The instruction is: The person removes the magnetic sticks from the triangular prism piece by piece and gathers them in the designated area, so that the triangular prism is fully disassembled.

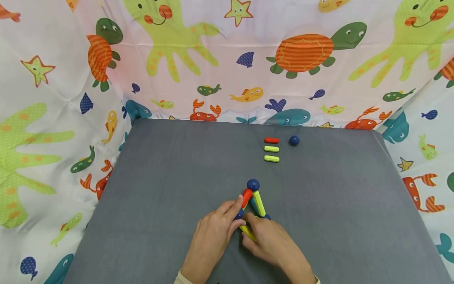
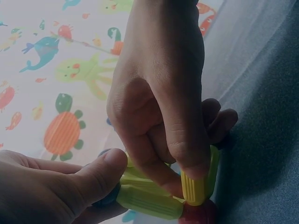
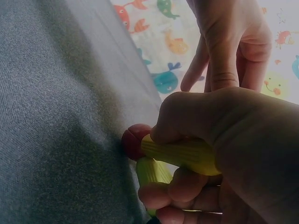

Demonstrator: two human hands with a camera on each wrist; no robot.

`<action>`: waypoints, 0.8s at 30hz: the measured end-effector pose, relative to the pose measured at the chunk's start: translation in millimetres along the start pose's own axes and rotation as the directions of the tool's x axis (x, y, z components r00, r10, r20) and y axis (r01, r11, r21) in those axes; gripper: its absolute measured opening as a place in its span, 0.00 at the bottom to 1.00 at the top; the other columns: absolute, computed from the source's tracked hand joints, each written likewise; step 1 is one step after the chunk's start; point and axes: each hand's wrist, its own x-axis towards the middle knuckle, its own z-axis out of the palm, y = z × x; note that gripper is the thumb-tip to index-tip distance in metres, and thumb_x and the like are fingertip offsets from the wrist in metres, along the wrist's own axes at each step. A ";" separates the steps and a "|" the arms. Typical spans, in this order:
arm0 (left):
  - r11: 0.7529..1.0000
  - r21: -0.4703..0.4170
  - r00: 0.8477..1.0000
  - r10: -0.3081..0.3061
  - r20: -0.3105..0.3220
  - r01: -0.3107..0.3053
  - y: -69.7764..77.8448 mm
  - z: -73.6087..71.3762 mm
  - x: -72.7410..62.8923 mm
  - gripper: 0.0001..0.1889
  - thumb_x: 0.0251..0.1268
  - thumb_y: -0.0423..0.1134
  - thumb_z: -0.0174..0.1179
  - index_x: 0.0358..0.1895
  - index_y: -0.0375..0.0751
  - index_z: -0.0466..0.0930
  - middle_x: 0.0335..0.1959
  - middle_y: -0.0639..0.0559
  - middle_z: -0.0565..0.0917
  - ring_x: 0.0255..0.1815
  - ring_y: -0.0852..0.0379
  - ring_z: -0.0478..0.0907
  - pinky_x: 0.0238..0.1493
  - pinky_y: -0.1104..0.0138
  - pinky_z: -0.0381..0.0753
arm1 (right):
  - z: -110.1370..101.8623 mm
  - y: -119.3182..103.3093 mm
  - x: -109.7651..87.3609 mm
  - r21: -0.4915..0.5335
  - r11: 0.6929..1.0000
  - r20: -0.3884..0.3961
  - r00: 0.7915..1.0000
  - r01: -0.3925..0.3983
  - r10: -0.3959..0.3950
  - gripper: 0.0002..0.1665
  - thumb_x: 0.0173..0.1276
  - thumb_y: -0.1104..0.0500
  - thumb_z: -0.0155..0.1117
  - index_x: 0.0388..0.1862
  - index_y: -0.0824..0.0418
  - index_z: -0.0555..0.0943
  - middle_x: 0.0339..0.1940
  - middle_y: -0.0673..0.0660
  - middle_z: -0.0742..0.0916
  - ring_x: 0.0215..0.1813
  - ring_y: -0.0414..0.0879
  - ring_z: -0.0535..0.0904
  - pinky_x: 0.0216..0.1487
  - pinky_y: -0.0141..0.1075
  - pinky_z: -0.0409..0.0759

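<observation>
A small frame of magnetic sticks and balls stands between my hands, with a blue ball (image 1: 253, 185) at its top. A red stick (image 1: 246, 197) and a lime-green stick (image 1: 259, 204) slope down from that ball. My left hand (image 1: 215, 230) pinches a second blue ball (image 1: 239, 214) at the frame's left side, one finger along the red stick. Thumb and fingers of my right hand (image 1: 270, 238) grip a yellow stick (image 1: 248, 233). In the right wrist view, a red ball (image 3: 134, 142) meets the yellow stick's end. My hands hide much of the lower frame.
Farther back on the grey table (image 1: 170, 169) lie a loose red stick (image 1: 271, 140), one lime stick (image 1: 271, 149) and another lime stick (image 1: 271, 159). A loose blue ball (image 1: 294, 141) sits beside them. A sea-animal cloth (image 1: 220, 47) hangs behind and at both sides.
</observation>
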 end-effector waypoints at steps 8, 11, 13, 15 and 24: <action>1.000 0.014 1.000 0.004 -0.001 -0.004 0.3 -0.2 0.5 0.34 0.66 0.52 0.72 0.74 0.50 0.78 0.54 0.56 0.85 0.29 0.62 0.82 0.30 0.67 0.86 | 0.5 0.4 0.1 -0.011 1.000 -0.013 1.000 -0.010 0.010 0.07 0.68 0.56 0.69 0.40 0.50 0.78 0.17 0.41 0.67 0.16 0.34 0.63 0.19 0.31 0.62; 1.000 0.012 1.000 0.003 -0.010 -0.003 0.6 0.3 1.4 0.34 0.66 0.51 0.73 0.75 0.50 0.78 0.55 0.56 0.85 0.29 0.61 0.83 0.30 0.67 0.86 | -1.4 1.7 0.0 -0.013 1.000 -0.017 1.000 -0.011 0.011 0.09 0.68 0.56 0.69 0.45 0.51 0.80 0.18 0.41 0.69 0.17 0.34 0.64 0.21 0.31 0.65; 1.000 0.011 1.000 0.008 -0.018 -0.008 0.8 1.0 2.5 0.34 0.66 0.51 0.72 0.75 0.50 0.78 0.55 0.56 0.85 0.29 0.61 0.83 0.30 0.66 0.86 | -4.0 3.1 -0.7 -0.005 1.000 -0.020 1.000 -0.010 0.010 0.11 0.68 0.56 0.70 0.48 0.51 0.81 0.18 0.41 0.70 0.17 0.34 0.65 0.22 0.32 0.67; 1.000 0.014 1.000 0.013 -0.023 -0.013 1.2 1.7 3.3 0.34 0.66 0.52 0.72 0.75 0.50 0.78 0.55 0.57 0.85 0.29 0.61 0.84 0.30 0.66 0.86 | -7.4 4.9 -2.0 0.019 1.000 -0.017 1.000 -0.011 0.011 0.14 0.68 0.57 0.70 0.51 0.51 0.82 0.18 0.41 0.71 0.18 0.34 0.67 0.22 0.32 0.68; 1.000 0.017 1.000 -0.001 -0.016 0.001 2.2 2.3 -0.1 0.35 0.65 0.53 0.72 0.74 0.49 0.78 0.55 0.56 0.85 0.30 0.61 0.84 0.32 0.67 0.86 | -37.8 22.2 -17.2 0.171 0.985 -0.027 0.999 -0.018 0.023 0.18 0.74 0.53 0.71 0.60 0.46 0.82 0.19 0.40 0.72 0.18 0.34 0.67 0.20 0.29 0.67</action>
